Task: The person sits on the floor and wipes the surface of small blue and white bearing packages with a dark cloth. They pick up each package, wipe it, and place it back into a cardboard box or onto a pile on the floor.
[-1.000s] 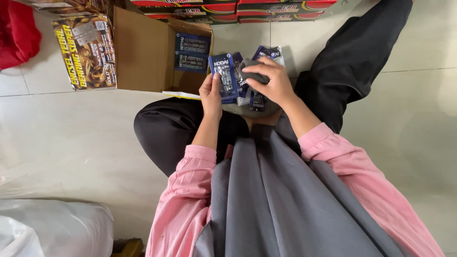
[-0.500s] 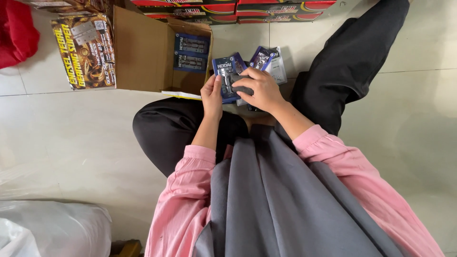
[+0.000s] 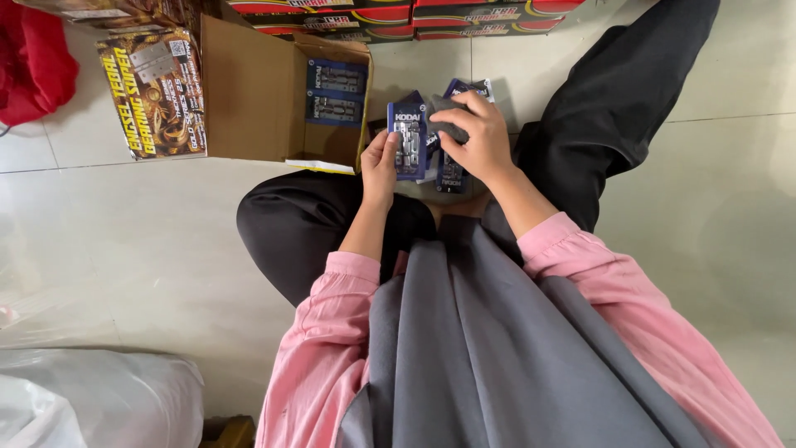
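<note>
a person in pink sleeves and dark trousers sits cross-legged on a pale tiled floor (image 3: 108,249), with bare tile open to the left and right of the knees and tighter quarters ahead, where an open cardboard box (image 3: 253,95) lies on its side just beyond the left knee and a row of red and dark cartons (image 3: 398,15) lines the top edge. a printed yellow-and-brown carton (image 3: 153,91) stands against the box's left side, a red bag (image 3: 33,62) sits in the top left corner, and a white plastic bag (image 3: 91,398) fills the bottom left. inside the box two blue blister packs (image 3: 336,91) stand against its back wall. the things in hand are more blue blister packs of small metal parts, flat cards with clear fronts, held as a loose fan above the lap just right of the box's open mouth. the left hand (image 3: 380,166) grips the front pack (image 3: 409,139) upright, thumb on its face and fingers closed behind its left edge. the right hand (image 3: 477,137) is curled over the packs behind (image 3: 464,90), its fingers (image 3: 452,112) bent together and pressing on their tops, the lower cards hidden under the palm.
</note>
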